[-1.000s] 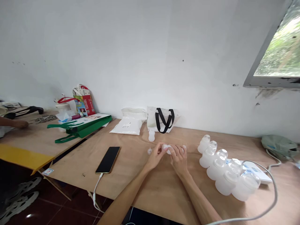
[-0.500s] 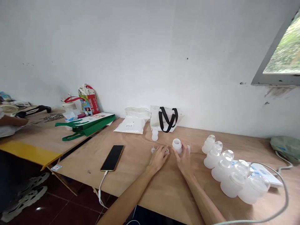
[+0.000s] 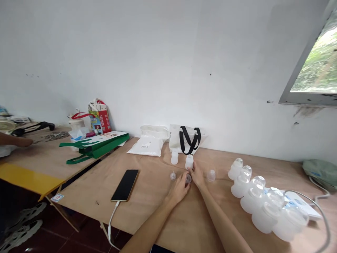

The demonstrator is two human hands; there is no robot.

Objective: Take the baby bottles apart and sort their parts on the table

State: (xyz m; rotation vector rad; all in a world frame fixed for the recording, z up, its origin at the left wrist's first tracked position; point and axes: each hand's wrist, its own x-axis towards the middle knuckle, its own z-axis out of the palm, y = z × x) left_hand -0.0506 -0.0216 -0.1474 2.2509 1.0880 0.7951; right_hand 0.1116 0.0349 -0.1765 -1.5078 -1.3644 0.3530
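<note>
My left hand rests low over the table, its fingers closed around a small translucent ring-shaped bottle part. Close beside it, my right hand pinches the lower side of an uncapped frosted baby bottle, which stands upright with its neck up. A second small frosted bottle stands a little to the left. Nearer me lies a clear bottle nipple. To the right of my right hand sits a clear dome cap.
Several capped frosted bottles form rows at the right, by a white box and a grey cable. A phone lies left. Behind are a white packet, a black-handled bag and a green bag. Another person's hand shows far left.
My right hand has moved left with the uncapped bottle, away from the dome cap, which now shows fully. My left hand still holds the ring part. The view has tilted up slightly.
</note>
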